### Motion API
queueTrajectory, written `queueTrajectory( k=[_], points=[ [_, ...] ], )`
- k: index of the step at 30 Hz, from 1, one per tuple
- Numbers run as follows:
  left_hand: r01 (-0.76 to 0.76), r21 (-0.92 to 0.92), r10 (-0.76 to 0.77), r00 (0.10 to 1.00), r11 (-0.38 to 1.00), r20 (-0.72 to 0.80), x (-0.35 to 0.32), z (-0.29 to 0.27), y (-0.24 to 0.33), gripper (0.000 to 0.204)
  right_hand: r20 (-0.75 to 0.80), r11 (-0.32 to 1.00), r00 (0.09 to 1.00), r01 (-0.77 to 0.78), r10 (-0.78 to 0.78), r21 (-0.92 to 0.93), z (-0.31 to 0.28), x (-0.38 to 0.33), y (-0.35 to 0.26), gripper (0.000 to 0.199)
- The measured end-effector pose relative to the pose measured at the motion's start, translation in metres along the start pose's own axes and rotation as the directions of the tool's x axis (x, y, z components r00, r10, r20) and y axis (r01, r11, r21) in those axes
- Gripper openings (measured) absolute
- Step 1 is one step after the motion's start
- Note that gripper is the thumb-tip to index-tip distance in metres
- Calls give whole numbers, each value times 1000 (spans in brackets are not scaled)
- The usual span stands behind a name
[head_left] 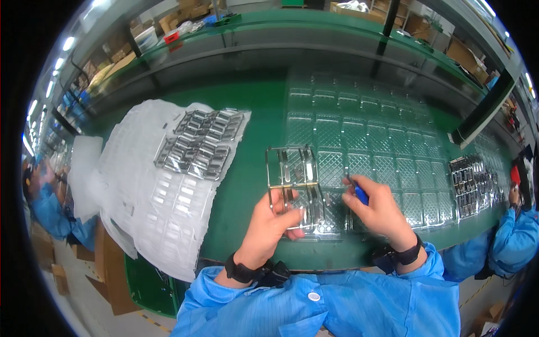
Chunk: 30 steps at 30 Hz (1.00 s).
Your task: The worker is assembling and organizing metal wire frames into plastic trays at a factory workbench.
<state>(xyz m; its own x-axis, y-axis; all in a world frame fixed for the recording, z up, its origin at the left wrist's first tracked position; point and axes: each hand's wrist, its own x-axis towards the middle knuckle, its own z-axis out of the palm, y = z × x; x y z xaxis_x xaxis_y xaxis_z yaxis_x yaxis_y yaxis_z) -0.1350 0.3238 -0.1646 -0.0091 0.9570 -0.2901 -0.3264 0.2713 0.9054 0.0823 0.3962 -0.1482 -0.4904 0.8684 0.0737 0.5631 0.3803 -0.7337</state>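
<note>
My left hand (270, 223) grips the lower part of a shiny rectangular frame (293, 185), thumb in front and fingers behind. Small dark and silvery pieces sit inside the frame's two sections. Closed around a small blue-handled tool (360, 194), my right hand (380, 210) is just right of the frame, apart from it. The tool's slim dark tip points away from me; its exact kind I cannot make out. Beneath and beyond both hands lies a clear plastic tray (375, 133) with rows of textured square compartments.
On the green table (236, 202), white foam sheeting (140, 146) at left bears a pile of similar frames (199, 143). More dark frames (470, 185) lie at right. A black post (485, 109) rises at far right. Co-workers in blue sleeves (514, 238) are at both sides.
</note>
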Motion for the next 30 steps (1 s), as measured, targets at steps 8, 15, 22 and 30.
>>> queueTrajectory(
  k=[8,15,22,30],
  points=[
    [180,301,-320,790,937,523,-1,0,13,32,-144,906,988,114,-59,408,-21,15,15,48],
    [106,541,-462,668,835,583,9,-1,31,20,340,874,900,83,-272,479,-46,11,4,37],
    [-114,-91,138,929,989,344,9,-13,23,26,-156,695,983,45,97,717,-25,6,5,16],
    [-94,-596,49,995,797,-92,13,0,17,32,-310,978,941,179,-138,110,17,-12,-18,12]
  ],
)
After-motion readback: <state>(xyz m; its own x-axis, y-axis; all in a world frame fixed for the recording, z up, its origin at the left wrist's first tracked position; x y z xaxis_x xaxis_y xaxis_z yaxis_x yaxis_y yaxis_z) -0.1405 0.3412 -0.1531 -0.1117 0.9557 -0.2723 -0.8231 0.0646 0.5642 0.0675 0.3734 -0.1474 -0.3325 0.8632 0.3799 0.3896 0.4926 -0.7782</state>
